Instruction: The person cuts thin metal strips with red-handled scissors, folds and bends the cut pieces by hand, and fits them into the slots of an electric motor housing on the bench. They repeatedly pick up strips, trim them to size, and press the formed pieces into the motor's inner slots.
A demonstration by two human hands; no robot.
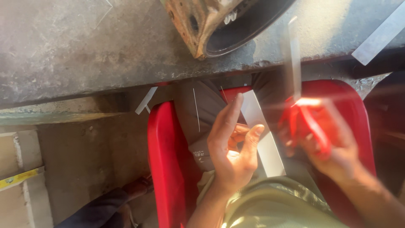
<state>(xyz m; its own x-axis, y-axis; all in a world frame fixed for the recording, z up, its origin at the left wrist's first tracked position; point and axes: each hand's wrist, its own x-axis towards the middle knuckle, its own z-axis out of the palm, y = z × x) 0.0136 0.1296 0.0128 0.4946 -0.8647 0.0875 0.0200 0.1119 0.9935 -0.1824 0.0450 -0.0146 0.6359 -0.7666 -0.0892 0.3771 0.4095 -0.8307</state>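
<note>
Over a red chair (166, 160), below the edge of a grey bench (84, 50): the person sits, both hands above the lap.

Left hand (232, 147): fingers loosely curled, thumb up, holding a white strip (263, 139) that runs from between the fingers down toward the lap. Grip looks light, at one edge only.

Right hand (333, 147): motion-blurred, closed around red-handled scissors (310, 122). Blades not resolved; a pale blurred streak rises from the hand toward the bench and may be blade or another strip, cannot tell which.

Nearby: rusty metal part (202, 25) on the bench with a dark round opening; white offcuts, one at the bench's right end (379, 38), one hanging under its edge (146, 100). Thin slivers on the trouser leg (198, 109). Yellow tape measure (17, 178) at far left.

Risks, as judged:
- Scissors moving fast close to the left fingers; a misjudged closing could nick them.
- Strip held loosely; it could twist or slip and the cut run crooked.
- Slivers on the lap could slide to the floor.
</note>
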